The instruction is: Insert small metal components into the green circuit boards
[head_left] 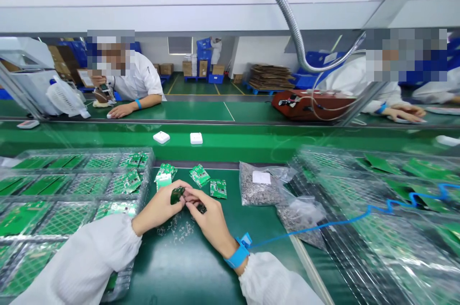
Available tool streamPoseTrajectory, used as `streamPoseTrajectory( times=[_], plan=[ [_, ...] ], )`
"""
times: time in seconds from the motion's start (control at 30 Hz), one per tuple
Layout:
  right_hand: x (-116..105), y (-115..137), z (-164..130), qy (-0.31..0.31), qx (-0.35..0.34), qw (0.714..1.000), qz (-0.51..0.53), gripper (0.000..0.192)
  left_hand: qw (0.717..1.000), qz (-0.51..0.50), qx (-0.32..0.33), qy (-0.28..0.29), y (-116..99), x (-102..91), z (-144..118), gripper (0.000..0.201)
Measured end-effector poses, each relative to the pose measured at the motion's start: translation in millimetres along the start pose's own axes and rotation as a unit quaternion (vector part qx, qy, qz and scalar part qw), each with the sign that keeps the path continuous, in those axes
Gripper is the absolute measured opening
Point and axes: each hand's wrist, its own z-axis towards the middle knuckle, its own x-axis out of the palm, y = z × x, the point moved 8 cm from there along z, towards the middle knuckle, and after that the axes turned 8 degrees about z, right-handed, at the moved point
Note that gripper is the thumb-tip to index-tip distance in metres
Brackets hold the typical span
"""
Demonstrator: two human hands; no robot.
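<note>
My left hand [163, 205] is closed on a small green circuit board [177, 194] above the mat. My right hand [210, 216], with a blue strap on its wrist, has its thumb and finger pinched together at the board's edge. Small dark parts [201, 208] show within its curled fingers, but what the fingertips pinch is hidden. Below both hands, tiny loose parts [181, 230] lie scattered on the green mat [179, 271]. Beyond them rest several similar boards, including a circuit board [199, 175] and another circuit board [218, 189].
Clear trays [145, 199] with boards stand left; more stacked trays [338, 238] stand right. Two plastic bags of small parts [257, 190] lie right of my hands. A blue coiled cord [338, 222] runs from my wrist strap. Co-workers sit across the bench.
</note>
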Motion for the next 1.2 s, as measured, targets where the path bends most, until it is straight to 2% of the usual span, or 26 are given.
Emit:
streamPoseTrajectory(
  times=[0.37, 0.57, 0.8, 0.97, 1.2],
  plan=[
    [-3, -3, 0, -0.016, -0.001, 0.999, -0.032, 0.027, 0.999, 0.025, 0.006, -0.020, -6, -2.4, -2, 0.028],
    [-5, -3, 0, -0.025, 0.022, 0.999, -0.038, 0.025, 0.998, 0.055, 0.022, -0.024, -6, 0.1, -3, 0.036],
    [-6, -14, 2, -0.032, 0.074, 0.996, 0.034, 0.024, 0.998, 0.046, 0.006, -0.046, -4, -2.8, -5, 0.048],
    [-9, -25, 2, -0.049, 0.111, 0.989, 0.088, 0.025, 0.998, 0.021, 0.004, -0.063, -4, -6.1, -5, 0.048],
    [-10, -44, 3, -0.063, 0.142, 0.975, 0.156, 0.038, 0.996, -0.028, -0.025, -0.078, 2, -9.1, -4, 0.057]
  ],
)
